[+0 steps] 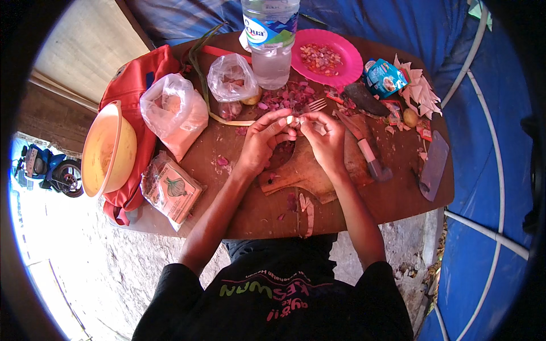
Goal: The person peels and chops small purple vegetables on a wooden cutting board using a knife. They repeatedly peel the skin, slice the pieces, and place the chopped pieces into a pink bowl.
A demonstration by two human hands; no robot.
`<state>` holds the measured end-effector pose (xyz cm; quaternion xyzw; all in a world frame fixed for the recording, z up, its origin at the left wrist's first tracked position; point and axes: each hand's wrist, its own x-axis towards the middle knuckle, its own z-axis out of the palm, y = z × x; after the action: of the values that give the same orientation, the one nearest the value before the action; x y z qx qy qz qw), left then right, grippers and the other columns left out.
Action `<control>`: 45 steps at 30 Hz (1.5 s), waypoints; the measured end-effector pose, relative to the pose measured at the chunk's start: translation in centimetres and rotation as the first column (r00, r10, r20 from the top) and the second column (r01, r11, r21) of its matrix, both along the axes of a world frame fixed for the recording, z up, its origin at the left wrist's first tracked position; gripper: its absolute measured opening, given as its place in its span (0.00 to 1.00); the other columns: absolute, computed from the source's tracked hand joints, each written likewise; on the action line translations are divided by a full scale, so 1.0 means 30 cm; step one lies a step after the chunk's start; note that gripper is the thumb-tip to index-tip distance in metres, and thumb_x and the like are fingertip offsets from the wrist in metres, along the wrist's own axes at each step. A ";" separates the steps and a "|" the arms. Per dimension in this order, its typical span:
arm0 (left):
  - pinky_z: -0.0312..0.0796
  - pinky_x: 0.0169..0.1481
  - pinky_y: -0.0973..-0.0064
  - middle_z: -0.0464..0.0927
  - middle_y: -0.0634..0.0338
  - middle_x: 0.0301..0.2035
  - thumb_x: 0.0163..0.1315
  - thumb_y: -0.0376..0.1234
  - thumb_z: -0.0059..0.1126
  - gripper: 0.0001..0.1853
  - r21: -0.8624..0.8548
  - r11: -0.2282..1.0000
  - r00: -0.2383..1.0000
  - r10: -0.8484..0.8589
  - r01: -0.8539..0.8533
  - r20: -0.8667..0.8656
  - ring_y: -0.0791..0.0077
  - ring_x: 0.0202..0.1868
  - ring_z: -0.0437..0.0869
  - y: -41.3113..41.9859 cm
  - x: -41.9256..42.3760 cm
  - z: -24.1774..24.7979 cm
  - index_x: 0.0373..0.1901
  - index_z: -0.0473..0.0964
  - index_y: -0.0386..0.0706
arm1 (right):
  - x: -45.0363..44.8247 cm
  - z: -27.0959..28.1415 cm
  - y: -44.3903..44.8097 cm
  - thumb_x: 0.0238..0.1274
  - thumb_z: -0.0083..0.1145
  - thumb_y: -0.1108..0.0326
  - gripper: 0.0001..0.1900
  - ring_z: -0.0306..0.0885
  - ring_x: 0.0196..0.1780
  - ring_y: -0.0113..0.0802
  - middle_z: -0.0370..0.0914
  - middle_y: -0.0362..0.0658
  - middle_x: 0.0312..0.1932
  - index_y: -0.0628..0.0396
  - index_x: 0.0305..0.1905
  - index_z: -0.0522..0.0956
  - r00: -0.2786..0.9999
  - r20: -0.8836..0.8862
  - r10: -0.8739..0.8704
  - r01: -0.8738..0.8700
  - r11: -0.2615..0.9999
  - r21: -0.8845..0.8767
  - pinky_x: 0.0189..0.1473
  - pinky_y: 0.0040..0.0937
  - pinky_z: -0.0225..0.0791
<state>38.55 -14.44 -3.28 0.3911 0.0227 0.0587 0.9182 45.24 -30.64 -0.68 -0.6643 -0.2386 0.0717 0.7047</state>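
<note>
My left hand (265, 143) holds a small pale garlic clove (290, 120) between thumb and fingers. Close beside it, my right hand (323, 138) pinches a bit of whitish skin at the clove. Both hands are above the near side of a heap of purple onion skins (290, 96). Below the right hand lies a wooden cutting board (315, 166) with a handle. A knife (362, 147) with a pink and dark handle rests across the board's right part. A fork (316, 105) shows its tines just beyond the fingertips.
A large water bottle (273, 55) and a pink plate (354, 64) of chopped pieces stand at the back. Plastic bags (185, 115), a yellow bowl (130, 157) and a red bag (160, 64) are left. At right are a stone pestle (367, 100), blue pouch (385, 79) and a flat blade (435, 166).
</note>
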 end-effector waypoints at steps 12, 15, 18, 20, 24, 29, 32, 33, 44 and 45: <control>0.81 0.56 0.71 0.85 0.51 0.52 0.82 0.38 0.47 0.20 -0.024 0.999 0.996 -0.041 0.040 -0.075 0.68 0.47 0.88 0.027 0.014 -0.003 0.65 0.73 0.35 | 0.001 -0.014 0.022 0.74 0.62 0.74 0.06 0.83 0.37 0.21 0.86 0.41 0.36 0.66 0.46 0.83 0.994 -0.005 -0.112 0.112 0.989 0.092 0.41 0.23 0.77; 0.82 0.55 0.71 0.85 0.49 0.51 0.83 0.41 0.43 0.20 -0.100 0.994 0.995 -0.060 0.053 -0.074 0.65 0.47 0.89 0.046 0.013 -0.007 0.64 0.72 0.36 | 0.005 -0.003 0.021 0.73 0.65 0.71 0.07 0.81 0.34 0.21 0.84 0.39 0.32 0.65 0.44 0.83 0.978 -0.012 -0.210 0.209 0.964 0.164 0.38 0.23 0.75; 0.81 0.52 0.71 0.86 0.49 0.51 0.83 0.41 0.43 0.18 -0.163 0.986 0.995 -0.056 0.042 -0.084 0.66 0.45 0.89 0.057 0.011 -0.011 0.61 0.73 0.38 | 0.011 0.004 0.003 0.74 0.64 0.70 0.08 0.81 0.33 0.21 0.85 0.39 0.32 0.65 0.41 0.84 0.971 0.063 -0.229 0.228 0.973 0.026 0.35 0.21 0.73; 0.80 0.48 0.72 0.86 0.49 0.51 0.83 0.41 0.44 0.16 -0.158 0.986 0.997 -0.062 0.054 -0.040 0.68 0.43 0.88 0.059 0.011 -0.011 0.57 0.73 0.40 | 0.015 0.001 -0.003 0.74 0.65 0.69 0.08 0.80 0.32 0.20 0.85 0.39 0.31 0.64 0.42 0.86 0.970 0.099 -0.222 0.236 0.958 -0.165 0.34 0.21 0.71; 0.78 0.42 0.74 0.87 0.49 0.50 0.83 0.43 0.46 0.14 -0.083 0.996 0.999 0.017 -0.021 -0.051 0.71 0.36 0.85 0.045 0.005 -0.007 0.52 0.74 0.43 | 0.024 -0.007 0.027 0.70 0.67 0.71 0.09 0.86 0.34 0.38 0.88 0.50 0.35 0.66 0.48 0.86 0.866 0.453 -0.211 0.287 0.952 -0.104 0.37 0.32 0.76; 0.81 0.39 0.72 0.86 0.43 0.51 0.82 0.43 0.48 0.16 0.009 0.999 0.998 0.050 -0.050 -0.049 0.71 0.29 0.85 0.043 0.000 0.006 0.52 0.74 0.39 | 0.007 0.035 -0.003 0.69 0.65 0.75 0.12 0.89 0.48 0.39 0.88 0.53 0.44 0.64 0.54 0.85 0.972 0.233 0.015 0.151 0.719 -0.678 0.47 0.34 0.79; 0.81 0.35 0.73 0.86 0.42 0.52 0.82 0.43 0.48 0.15 0.044 0.997 0.996 0.066 -0.064 -0.054 0.71 0.25 0.84 0.041 0.007 0.011 0.51 0.74 0.40 | 0.002 0.042 0.016 0.67 0.66 0.76 0.13 0.89 0.47 0.37 0.88 0.51 0.43 0.63 0.55 0.85 0.877 0.481 -0.010 0.282 0.820 -0.497 0.49 0.33 0.79; 0.80 0.34 0.73 0.86 0.42 0.52 0.82 0.43 0.48 0.15 0.049 0.997 0.996 0.070 -0.067 -0.059 0.71 0.24 0.84 0.040 0.006 0.012 0.50 0.74 0.40 | 0.000 0.039 0.024 0.67 0.67 0.76 0.13 0.89 0.46 0.37 0.88 0.50 0.42 0.63 0.54 0.85 0.789 0.610 -0.069 0.314 0.899 -0.305 0.49 0.33 0.79; 0.80 0.37 0.74 0.87 0.44 0.50 0.82 0.44 0.47 0.15 0.129 0.990 0.993 0.068 -0.056 -0.094 0.72 0.25 0.85 0.033 0.000 0.026 0.43 0.73 0.42 | 0.014 0.010 0.015 0.66 0.68 0.75 0.07 0.87 0.43 0.40 0.86 0.49 0.39 0.63 0.46 0.85 0.862 0.492 -0.123 0.198 0.975 -0.103 0.44 0.36 0.77; 0.80 0.38 0.74 0.87 0.45 0.50 0.82 0.44 0.48 0.15 0.110 0.992 0.996 0.064 -0.056 -0.068 0.72 0.26 0.85 0.032 0.000 0.027 0.43 0.73 0.42 | 0.013 0.012 0.011 0.66 0.69 0.75 0.06 0.87 0.42 0.39 0.86 0.49 0.38 0.63 0.44 0.85 0.871 0.470 -0.143 0.220 0.969 -0.114 0.43 0.35 0.76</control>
<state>38.54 -13.47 -2.46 0.4413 0.0642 0.0735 0.8920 45.62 -30.31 -0.32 -0.7373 -0.3278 -0.1343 0.5752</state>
